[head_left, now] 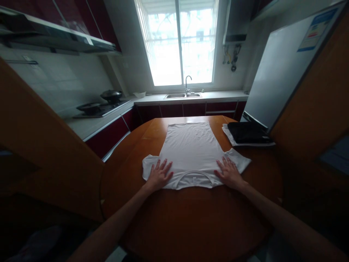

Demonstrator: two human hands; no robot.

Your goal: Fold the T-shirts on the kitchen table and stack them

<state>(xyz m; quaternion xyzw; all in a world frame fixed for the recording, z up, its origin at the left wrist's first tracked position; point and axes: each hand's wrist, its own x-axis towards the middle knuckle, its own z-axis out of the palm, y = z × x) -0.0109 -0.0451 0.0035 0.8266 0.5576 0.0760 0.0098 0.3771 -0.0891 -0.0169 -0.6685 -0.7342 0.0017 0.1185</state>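
A white T-shirt (192,149) lies spread out on the wooden table, its neckline toward me and its hem at the far side. Both short sleeves stick out to the sides, and faint wrinkles run across the body. My left hand (159,175) rests flat on the shirt near the left shoulder, fingers spread. On the opposite shoulder, beside the right sleeve, my right hand (229,173) lies flat with its fingers apart. Neither hand grips the cloth.
The round-ended wooden table (196,218) carries a stack of folded dark and white clothes (247,132) at its right. Beyond stand a counter with a sink (176,96), a stove with a pan (111,95) at left, and a refrigerator (283,69) at right.
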